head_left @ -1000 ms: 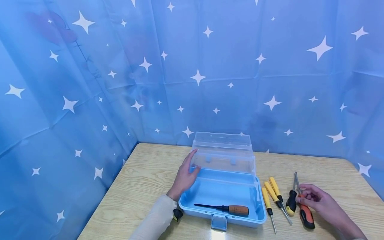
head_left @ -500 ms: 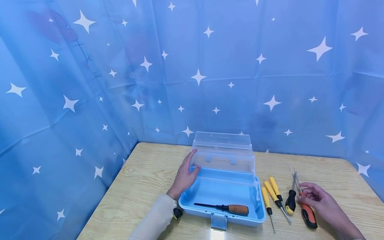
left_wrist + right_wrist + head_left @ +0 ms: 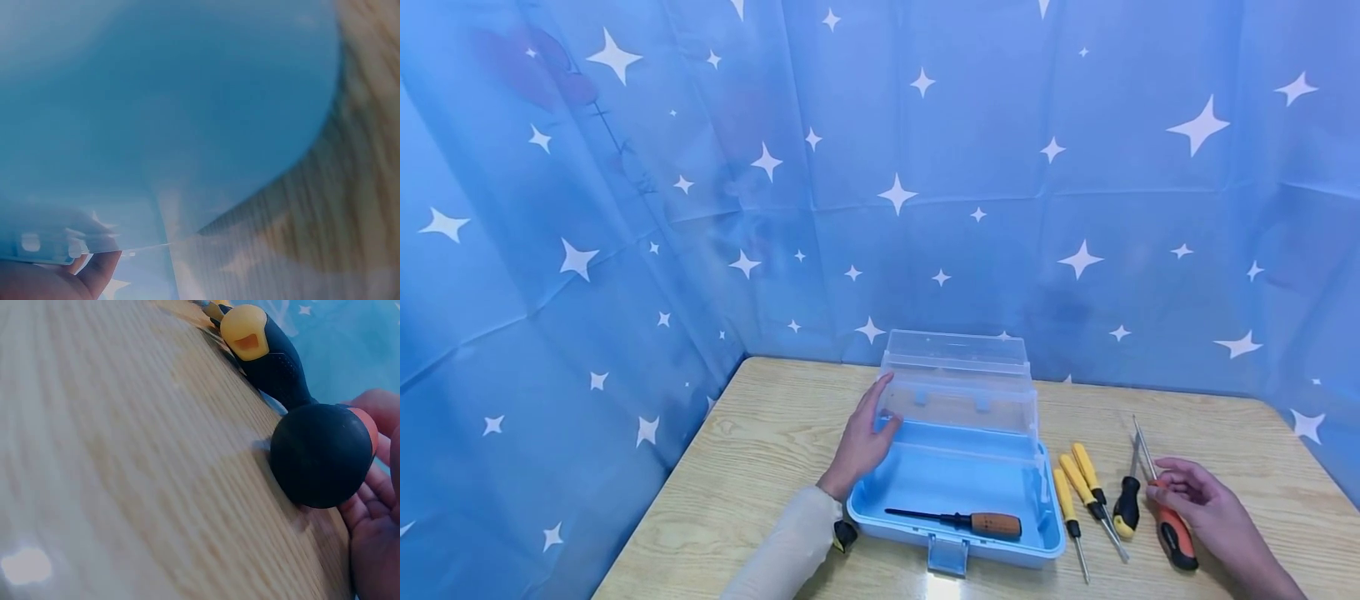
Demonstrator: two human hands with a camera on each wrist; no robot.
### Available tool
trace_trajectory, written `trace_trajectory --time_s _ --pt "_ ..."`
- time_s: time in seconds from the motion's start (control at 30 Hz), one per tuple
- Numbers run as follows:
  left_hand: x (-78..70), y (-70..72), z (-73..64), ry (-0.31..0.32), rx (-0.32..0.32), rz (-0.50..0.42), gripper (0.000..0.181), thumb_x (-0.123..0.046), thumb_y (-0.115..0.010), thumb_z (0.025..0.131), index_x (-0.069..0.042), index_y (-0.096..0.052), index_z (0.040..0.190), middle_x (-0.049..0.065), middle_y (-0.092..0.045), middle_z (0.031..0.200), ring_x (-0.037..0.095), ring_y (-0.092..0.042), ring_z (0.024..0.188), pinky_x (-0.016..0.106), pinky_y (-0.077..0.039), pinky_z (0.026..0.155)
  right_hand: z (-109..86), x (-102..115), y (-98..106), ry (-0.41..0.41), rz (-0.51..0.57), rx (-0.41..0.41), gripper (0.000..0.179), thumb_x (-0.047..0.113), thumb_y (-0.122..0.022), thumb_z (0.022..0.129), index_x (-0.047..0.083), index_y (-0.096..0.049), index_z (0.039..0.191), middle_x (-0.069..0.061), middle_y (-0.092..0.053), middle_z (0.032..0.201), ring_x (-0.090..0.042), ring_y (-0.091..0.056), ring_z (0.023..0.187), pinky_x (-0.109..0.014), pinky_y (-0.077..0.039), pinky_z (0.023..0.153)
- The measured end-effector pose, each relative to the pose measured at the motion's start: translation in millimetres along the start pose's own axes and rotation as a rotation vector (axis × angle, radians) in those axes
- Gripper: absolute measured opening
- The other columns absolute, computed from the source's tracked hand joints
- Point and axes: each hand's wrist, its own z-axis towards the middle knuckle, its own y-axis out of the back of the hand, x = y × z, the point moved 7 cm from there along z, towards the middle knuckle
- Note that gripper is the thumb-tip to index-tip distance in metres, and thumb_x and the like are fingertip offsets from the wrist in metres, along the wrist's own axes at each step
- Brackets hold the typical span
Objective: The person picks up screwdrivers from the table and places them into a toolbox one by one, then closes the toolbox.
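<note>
A light-blue toolbox (image 3: 880, 528) stands with its transparent lid (image 3: 955, 375) raised. My left hand (image 3: 859, 446) holds its back left corner, thumb on the inner side and fingers along the lid's edge. In the left wrist view, part of the hand (image 3: 97, 275) shows by the lid hinge. Inside the box lies a screwdriver with a wooden handle (image 3: 996, 524). My right hand (image 3: 1213, 508) pinches an orange-and-black screwdriver (image 3: 1175, 533) near the top of its handle, shaft pointing away. In the right wrist view, its black handle end (image 3: 322, 456) faces the camera.
Left of the right hand lies a black-and-yellow screwdriver (image 3: 1127, 506). Several yellow-handled screwdrivers (image 3: 1078, 479) lie between it and the box. The wooden table (image 3: 760, 433) ends at a blue star-patterned curtain (image 3: 970, 208).
The right hand has shifted slightly right with the orange-and-black screwdriver, whose shaft has come a little apart from the black-and-yellow one. The left hand and toolbox stay in place.
</note>
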Motion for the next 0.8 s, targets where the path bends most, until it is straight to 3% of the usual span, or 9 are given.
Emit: trace_trajectory --time_s 0.33,0.8 --pt "2.1 -0.8 1.0 -0.001 -0.004 -0.001 0.066 -0.020 -0.056 0.101 -0.045 -0.025 0.154 -0.006 -0.027 0.162 0.025 -0.030 0.148 0.055 -0.033 0.115 -2.7 0.1 2.5 0.045 0.078 -0.098 0.043 0.025 -0.064 0.097 -0.002 -0.052 0.128 0.024 -0.065 0.090 0.007 -0.062 0.080 -0.015 -0.053 0.065" --pt "3.4 -1.3 1.6 0.000 -0.008 0.007 0.065 -0.022 -0.056 0.101 -0.043 -0.026 0.154 -0.008 -0.027 0.162 0.023 -0.029 0.148 0.055 -0.031 0.116 -3.9 -6.1 4.3 -0.056 0.172 -0.131 0.043 0.037 -0.066 0.095 0.010 -0.056 0.128 0.032 -0.060 0.088 0.012 -0.061 0.079 -0.020 -0.056 0.062"
